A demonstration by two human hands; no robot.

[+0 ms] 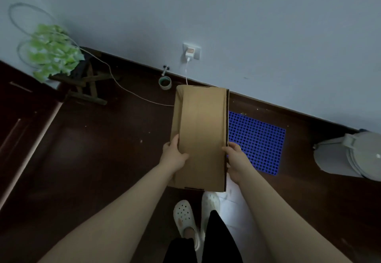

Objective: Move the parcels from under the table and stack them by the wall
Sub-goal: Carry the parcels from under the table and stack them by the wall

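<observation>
Now the left hand point(174, 155) and right hand point(236, 159) each grip a long side of the box point(201, 136), held above the floor point(103, 149) near the wall point(247, 25). On the floor lie a blue mat point(257, 141), a tape roll point(165, 83) and a cable point(123, 88); a bin point(350, 155) stands to the right.
</observation>
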